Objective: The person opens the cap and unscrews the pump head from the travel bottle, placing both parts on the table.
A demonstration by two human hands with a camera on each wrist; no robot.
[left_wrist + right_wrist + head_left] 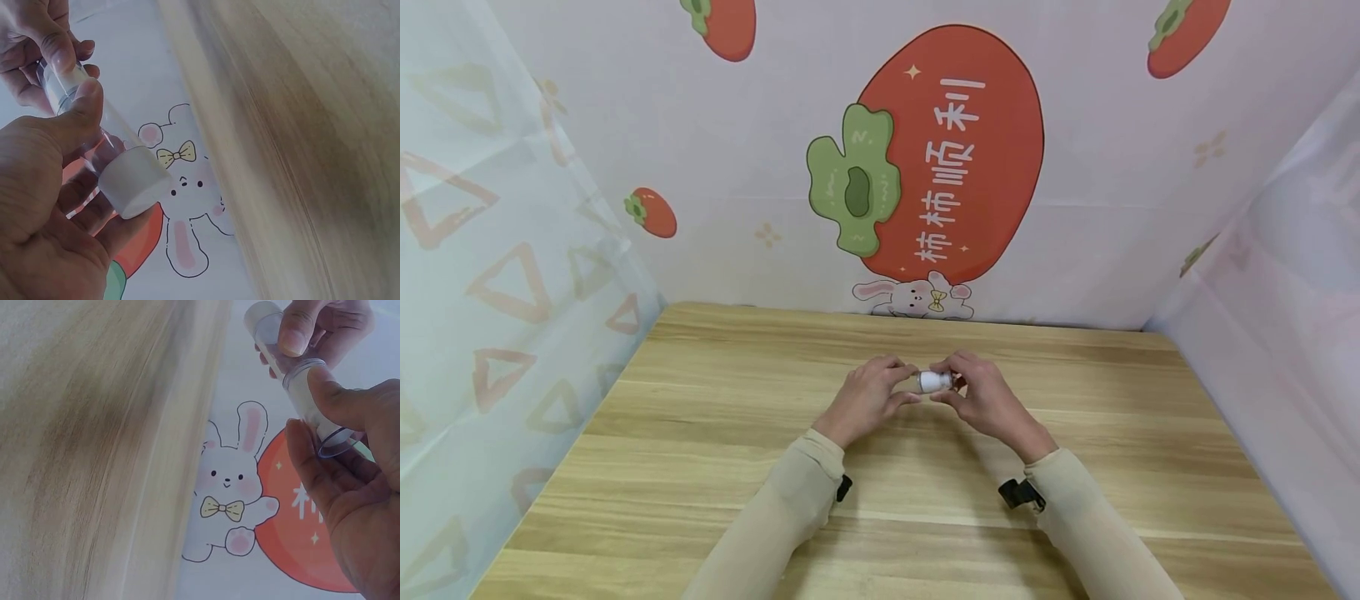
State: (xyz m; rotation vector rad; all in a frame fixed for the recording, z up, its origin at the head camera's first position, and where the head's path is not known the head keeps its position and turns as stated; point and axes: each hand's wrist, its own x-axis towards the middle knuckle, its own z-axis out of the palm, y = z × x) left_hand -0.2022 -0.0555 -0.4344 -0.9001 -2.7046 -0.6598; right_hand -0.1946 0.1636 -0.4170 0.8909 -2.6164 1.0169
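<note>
A slim clear plastic bottle (pixel 934 382) is held between both hands, above the wooden table. In the left wrist view a white cap (pixel 134 182) covers one end; the clear body slants up to the other hand. My left hand (pixel 868 396) pinches the clear section beside that cap, thumb on top. At the opposite end my right hand (pixel 988 396) grips a white-filled section (pixel 306 394) between thumb and fingers. A clear flared rim (pixel 337 444) sticks out past its thumb in the right wrist view. Fingers partly hide the bottle's middle.
The wooden table (pixel 760 358) reaches back to a wall cloth (pixel 760 150) printed with persimmons and a rabbit (pixel 917 297). Cloth also hangs along the left (pixel 512 208) and right (pixel 1300 275) sides. Black straps (pixel 1021 493) show at the wrists.
</note>
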